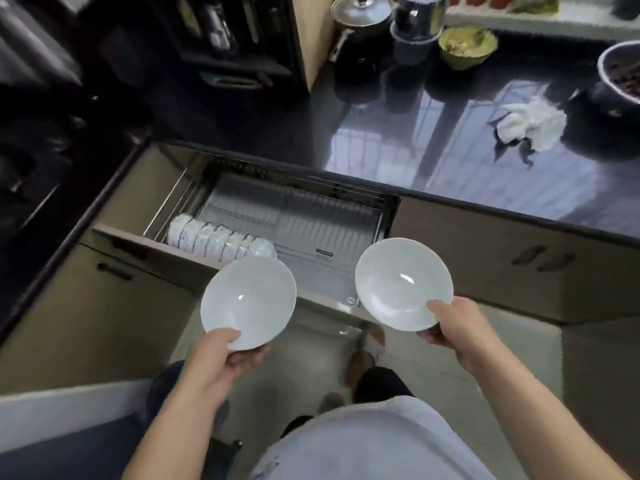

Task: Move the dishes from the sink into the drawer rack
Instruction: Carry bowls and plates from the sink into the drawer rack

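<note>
My left hand [221, 358] pinches the near rim of a white shallow bowl [249, 299], thumb on top. My right hand [453, 323] holds a second white bowl [403, 282] the same way by its near right rim. Both bowls hang above the front edge of the pulled-out drawer rack [311, 216], a wire rack in a metal tray under the counter. A row of several patterned bowls [218, 237] stands on edge in the rack's front left corner. The sink is not in view.
The dark glossy counter [398, 116] carries a lidded pot [360, 15], a steel pot [419, 19], a green bowl [467, 46], a crumpled white cloth [530, 124] and a dark bowl [620, 74]. Closed cabinet doors [519, 261] flank the drawer. My feet [363, 362] stand on the tiled floor.
</note>
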A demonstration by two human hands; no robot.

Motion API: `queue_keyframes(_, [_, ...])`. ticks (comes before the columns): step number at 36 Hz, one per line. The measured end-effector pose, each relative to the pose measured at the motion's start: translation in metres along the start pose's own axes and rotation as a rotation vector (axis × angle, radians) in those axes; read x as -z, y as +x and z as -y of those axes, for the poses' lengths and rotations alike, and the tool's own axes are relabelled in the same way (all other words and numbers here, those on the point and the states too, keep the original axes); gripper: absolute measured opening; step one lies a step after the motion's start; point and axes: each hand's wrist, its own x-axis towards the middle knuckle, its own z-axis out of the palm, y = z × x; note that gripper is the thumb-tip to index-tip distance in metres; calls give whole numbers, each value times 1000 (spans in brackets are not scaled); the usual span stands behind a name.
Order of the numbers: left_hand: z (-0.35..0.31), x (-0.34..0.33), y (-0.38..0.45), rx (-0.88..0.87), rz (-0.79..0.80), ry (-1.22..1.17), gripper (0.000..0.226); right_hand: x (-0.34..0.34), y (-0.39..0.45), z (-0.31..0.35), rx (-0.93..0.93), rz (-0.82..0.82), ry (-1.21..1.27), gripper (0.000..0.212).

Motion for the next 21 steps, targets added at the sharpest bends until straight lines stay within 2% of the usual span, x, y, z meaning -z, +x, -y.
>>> queue_keyframes(7, [-80,32,64,-26,-147,47,41,-88,92,29,-55,59,-35,23])
queue_keyframes(12, [-107,28,104,-5,-266,12,50,-160,165,52,-158,113,-105,28])
queue_keyframes(19, [-132,-12,170,-28,-241,15,41,-237,251,74,-126,76,-282,20])
queue_keyframes(21, [-135,-23,203,-8,-221,32,40,-259,283,73,-141,70,-305,29])
